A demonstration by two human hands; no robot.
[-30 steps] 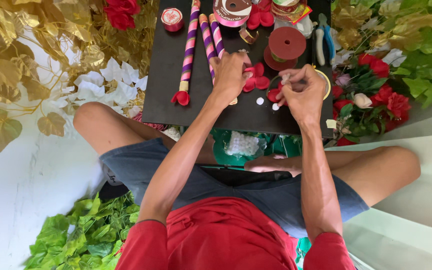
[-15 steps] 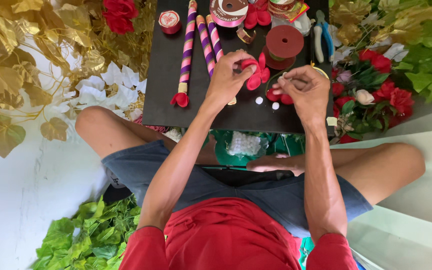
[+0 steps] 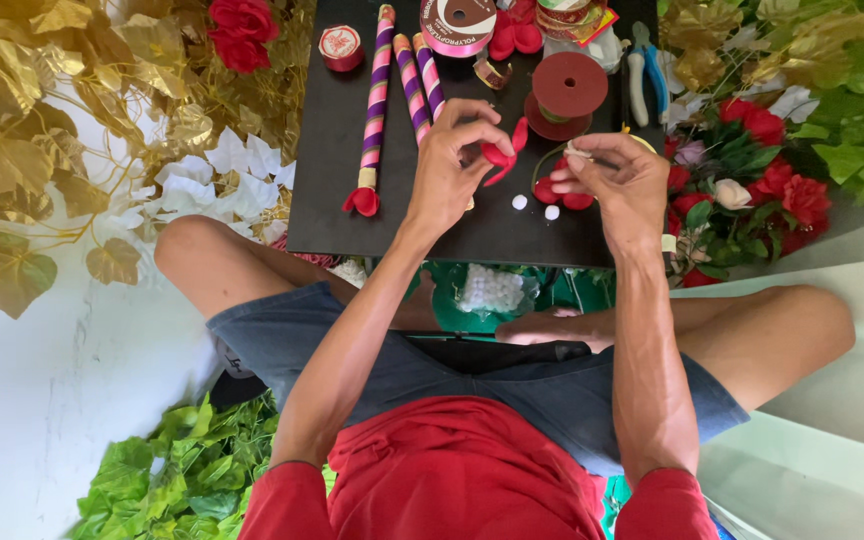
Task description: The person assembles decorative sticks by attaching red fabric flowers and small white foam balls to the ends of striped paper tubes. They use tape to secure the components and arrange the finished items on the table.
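Note:
My left hand [image 3: 455, 152] pinches a folded red ribbon piece [image 3: 501, 156] just above the black table [image 3: 332, 200]. Close to its right, my right hand [image 3: 622, 180] holds a small pale bit [image 3: 578, 150] between thumb and fingertips; what it is stays unclear. Beneath the hands lie more red ribbon petals [image 3: 564, 195] and two white beads [image 3: 520, 202]. Both hands sit a few centimetres apart over the table's front right part.
The table also carries purple striped sticks [image 3: 377, 90], a red ribbon spool [image 3: 569, 85], a small red roll [image 3: 340, 42] and blue pliers [image 3: 647, 70]. Gold leaves [image 3: 42, 80] and white flowers crowd the left, red roses [image 3: 772, 180] the right, green leaves [image 3: 172, 480] near my knee.
My left hand has lifted the red ribbon piece off the table and turned it toward the right hand. The right hand's fingers have closed on a small pale bit.

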